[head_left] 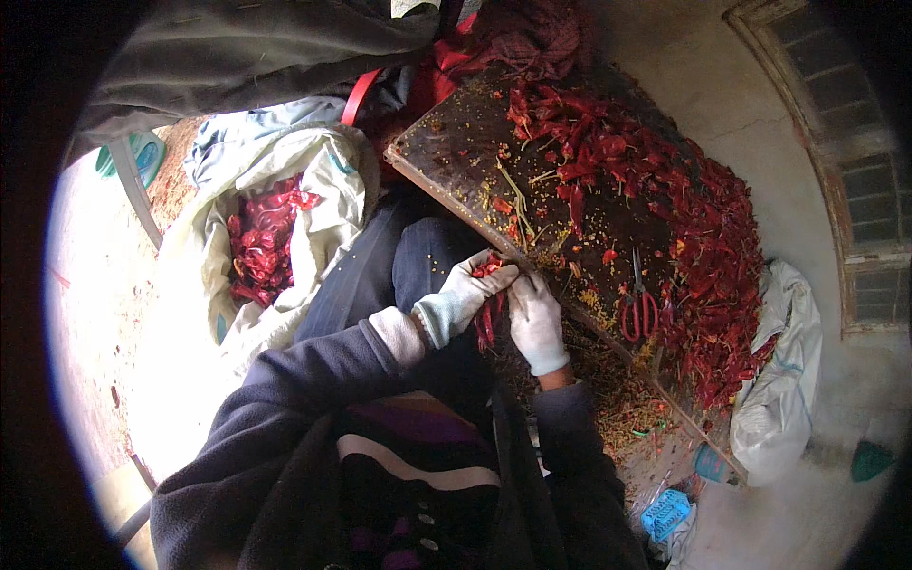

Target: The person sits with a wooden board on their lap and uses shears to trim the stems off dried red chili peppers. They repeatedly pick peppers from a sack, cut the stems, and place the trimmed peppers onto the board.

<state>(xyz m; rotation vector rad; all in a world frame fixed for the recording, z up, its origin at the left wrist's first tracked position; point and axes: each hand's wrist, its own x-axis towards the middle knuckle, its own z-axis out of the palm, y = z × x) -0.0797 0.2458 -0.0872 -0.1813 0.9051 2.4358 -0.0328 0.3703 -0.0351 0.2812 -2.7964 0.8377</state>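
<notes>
My left hand, in a white glove, is closed around several dried red chilies that hang below its fingers. Close beside it, at the near edge of a dark wooden board, my right hand in a white glove has its fingertips pinched together by the chilies; whether it grips a stem is too small to tell. A large heap of dried red chilies covers the far and right part of the board. Red-handled scissors lie on the board between my right hand and the heap.
A white woven sack with red chilies inside stands open at my left. Loose stems and yellow seeds are scattered on the board. Another white sack hangs by the right edge. A blue plastic basket and chili debris are on the floor.
</notes>
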